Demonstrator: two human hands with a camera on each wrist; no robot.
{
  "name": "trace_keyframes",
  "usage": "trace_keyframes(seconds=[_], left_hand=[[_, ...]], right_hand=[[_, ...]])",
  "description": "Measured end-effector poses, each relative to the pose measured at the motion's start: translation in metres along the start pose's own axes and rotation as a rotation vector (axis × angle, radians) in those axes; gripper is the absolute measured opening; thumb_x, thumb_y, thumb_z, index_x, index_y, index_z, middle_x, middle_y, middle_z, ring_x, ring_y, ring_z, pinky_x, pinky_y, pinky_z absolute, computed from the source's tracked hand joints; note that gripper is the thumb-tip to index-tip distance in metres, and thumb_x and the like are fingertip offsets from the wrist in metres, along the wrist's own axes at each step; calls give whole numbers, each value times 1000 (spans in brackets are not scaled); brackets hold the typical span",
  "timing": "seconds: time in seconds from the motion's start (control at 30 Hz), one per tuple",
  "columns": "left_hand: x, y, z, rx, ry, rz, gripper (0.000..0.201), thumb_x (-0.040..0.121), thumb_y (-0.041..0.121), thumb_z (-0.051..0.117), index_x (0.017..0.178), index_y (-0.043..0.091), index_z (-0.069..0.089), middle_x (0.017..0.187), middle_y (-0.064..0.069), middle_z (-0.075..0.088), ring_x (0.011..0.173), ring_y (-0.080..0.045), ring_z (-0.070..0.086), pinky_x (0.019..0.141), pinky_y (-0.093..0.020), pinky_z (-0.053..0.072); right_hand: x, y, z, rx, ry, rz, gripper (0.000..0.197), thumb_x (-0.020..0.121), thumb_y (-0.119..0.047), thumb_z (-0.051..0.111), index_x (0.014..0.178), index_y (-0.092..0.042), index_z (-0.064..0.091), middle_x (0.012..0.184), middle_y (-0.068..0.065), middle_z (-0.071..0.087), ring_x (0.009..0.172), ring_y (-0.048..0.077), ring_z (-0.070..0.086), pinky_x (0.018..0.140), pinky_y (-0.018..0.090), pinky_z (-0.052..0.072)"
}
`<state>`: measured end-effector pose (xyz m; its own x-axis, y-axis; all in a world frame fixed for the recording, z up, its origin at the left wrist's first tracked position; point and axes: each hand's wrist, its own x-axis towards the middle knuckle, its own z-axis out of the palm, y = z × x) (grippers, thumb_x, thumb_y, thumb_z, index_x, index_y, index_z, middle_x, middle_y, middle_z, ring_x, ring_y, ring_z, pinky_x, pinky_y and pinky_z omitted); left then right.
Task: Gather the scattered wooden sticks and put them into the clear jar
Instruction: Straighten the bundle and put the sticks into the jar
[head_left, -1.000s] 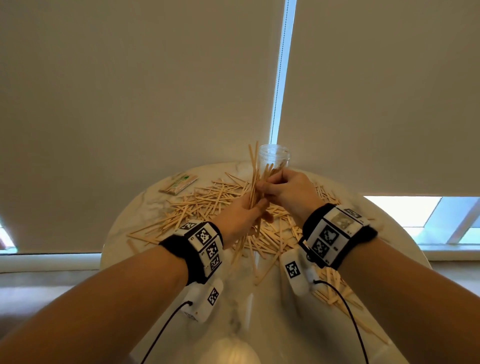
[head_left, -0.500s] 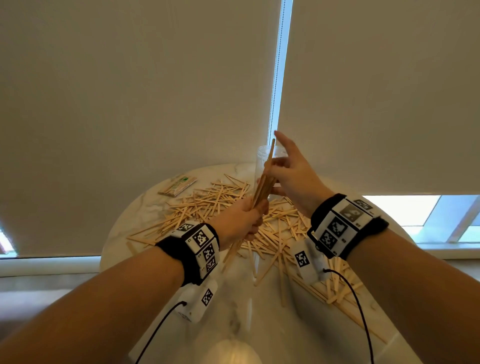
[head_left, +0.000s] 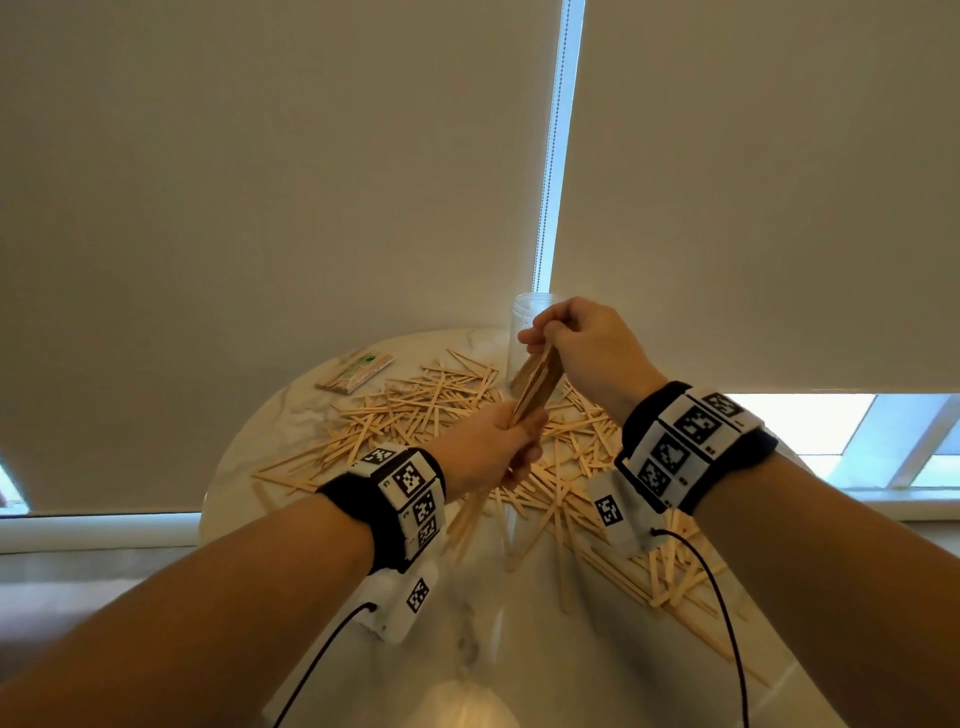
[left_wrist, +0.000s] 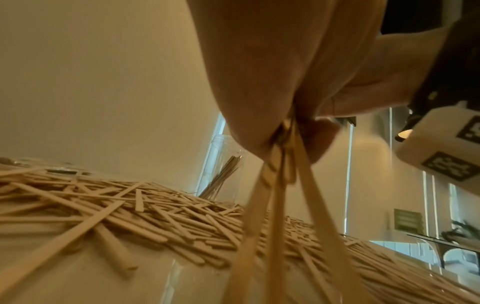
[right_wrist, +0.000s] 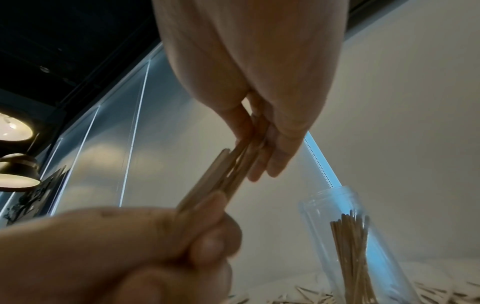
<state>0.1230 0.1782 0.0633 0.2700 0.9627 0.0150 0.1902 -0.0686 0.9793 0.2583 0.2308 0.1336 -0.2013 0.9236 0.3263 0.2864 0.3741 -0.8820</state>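
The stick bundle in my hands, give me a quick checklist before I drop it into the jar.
1. Grip: left hand holds the bundle at its lower part, right hand pinches the top. Ok.
2. Ends squared: lower ends splay apart below the left hand. Not ok.
3. Jar upright, mouth open. Ok.
4. Room in jar: sticks inside fill only one side. Ok.
5. Bundle above the mouth: it sits in front of the jar, below the rim. Not ok.
6. Table: many loose sticks left for later.

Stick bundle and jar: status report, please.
Left hand grips bundle low; right hand pinches its top. Jar upright, partly filled. Loose sticks litter table; nothing blocking.
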Motion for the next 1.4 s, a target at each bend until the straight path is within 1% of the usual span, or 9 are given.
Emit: trace_keyframes(seconds=[0.13, 0.27, 0.4, 0.5, 0.67, 0.8, 0.9, 1.13, 1.4], left_hand=[[3, 5, -3, -36, 83, 32, 25, 105, 35, 43, 87, 18, 46, 61, 7, 41, 47, -8, 37, 48, -25, 38], [7, 10, -15, -116, 238, 92, 32, 103, 47, 42, 92, 19, 51, 63, 7, 45, 50, -9, 41, 51, -26, 40], [13, 20, -28, -381, 448, 168, 22, 104, 39, 44, 102, 17, 45, 64, 6, 41, 51, -8, 38, 51, -25, 37], [15, 24, -26, -485, 497, 210, 15, 106, 32, 43, 100, 18, 41, 62, 7, 38, 50, -8, 37, 49, -25, 38], [10, 19, -14, -522, 432, 168, 18, 106, 28, 43, 91, 17, 42, 64, 3, 41, 54, -11, 43, 54, -28, 43], [8, 24, -17, -475, 495, 223, 16, 107, 31, 38, 98, 19, 42, 66, 1, 47, 58, -15, 47, 57, -33, 42], [2, 23, -12, -332, 510, 187, 21, 107, 35, 34, 111, 17, 44, 89, -4, 68, 73, -19, 62, 58, -34, 50], [2, 20, -5, -286, 292, 112, 33, 105, 32, 45, 122, 7, 59, 116, 1, 72, 112, -16, 66, 98, -37, 50], [3, 52, -45, -660, 568, 86, 37, 101, 47, 46, 123, 18, 52, 112, -10, 73, 102, -30, 71, 91, -49, 56]], right_hand=[[-7, 4, 7, -99, -173, 8, 27, 105, -27, 43, 107, -14, 67, 97, -2, 73, 93, 19, 71, 94, 46, 56], [-15, 8, 9, -112, -187, 52, 57, 100, -49, 48, 147, -18, 41, 128, 0, 61, 116, 17, 60, 103, 44, 50], [-39, 16, 13, -237, -570, 240, 66, 86, -44, 70, 141, -17, 45, 116, 6, 67, 105, 20, 67, 97, 41, 55], [-57, 21, 26, -351, -749, 296, 34, 95, -34, 63, 122, -14, 57, 106, 4, 73, 99, 23, 72, 92, 42, 58], [-56, 23, 41, -219, -612, 207, 3, 98, -12, 53, 95, -10, 54, 75, 6, 51, 60, 17, 48, 65, 38, 48], [-56, 17, 39, -41, -641, 264, 40, 88, -10, 66, 124, -5, 50, 82, 7, 49, 64, 12, 44, 55, 22, 43], [-49, 17, 41, 140, -522, 302, 35, 90, -19, 65, 120, -5, 54, 88, 8, 57, 64, 10, 47, 56, 24, 41], [-45, 19, 36, -275, -305, 51, 26, 101, -21, 45, 79, -11, 56, 65, 1, 53, 45, 5, 43, 45, 20, 35], [-44, 36, 24, -668, -311, 9, 34, 101, -41, 46, 88, -14, 62, 73, 2, 60, 62, 15, 56, 58, 29, 46]])
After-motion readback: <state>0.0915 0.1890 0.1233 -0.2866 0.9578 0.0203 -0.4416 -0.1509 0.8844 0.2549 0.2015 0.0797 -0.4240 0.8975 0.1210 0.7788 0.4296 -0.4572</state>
